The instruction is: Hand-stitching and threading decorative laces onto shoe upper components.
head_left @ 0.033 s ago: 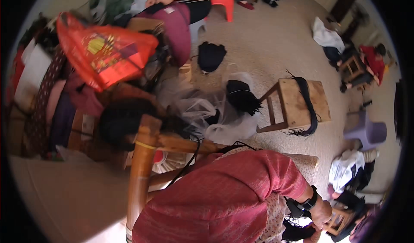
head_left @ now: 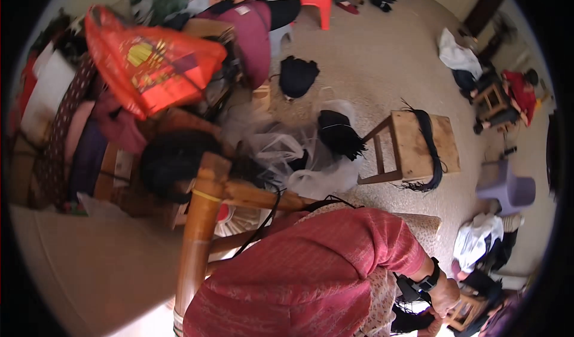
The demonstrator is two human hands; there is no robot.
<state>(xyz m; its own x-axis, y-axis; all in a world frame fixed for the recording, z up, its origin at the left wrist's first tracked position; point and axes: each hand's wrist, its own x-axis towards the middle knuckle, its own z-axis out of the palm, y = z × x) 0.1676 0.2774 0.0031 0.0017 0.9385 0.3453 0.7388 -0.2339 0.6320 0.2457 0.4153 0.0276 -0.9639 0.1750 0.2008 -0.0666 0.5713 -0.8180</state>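
At the lower right, my left hand (head_left: 445, 296) reaches down from a red sleeve, with a black watch (head_left: 429, 278) on its wrist. Its fingers are bent together and meet the fingertips of my right hand (head_left: 430, 327), which shows only in part at the bottom edge. Black cords (head_left: 411, 320) hang in a bundle beside and between the hands, over a flowered cloth (head_left: 381, 298). Both hands look closed in a pinch on these cords. The exact spot between the fingertips is too small to make out.
A wooden stool (head_left: 418, 139) bears a black cord bundle (head_left: 426, 142). Another bundle (head_left: 338, 135) lies on clear plastic bags (head_left: 287, 151). A bamboo chair frame (head_left: 200, 229) stands close by. A red bag (head_left: 155, 62) hangs left. Co-workers sit at the top and right.
The surroundings have shifted slightly in the picture, the red bag and the far person a little to the right. My hands stay nearly in the same place, still together at the cords.
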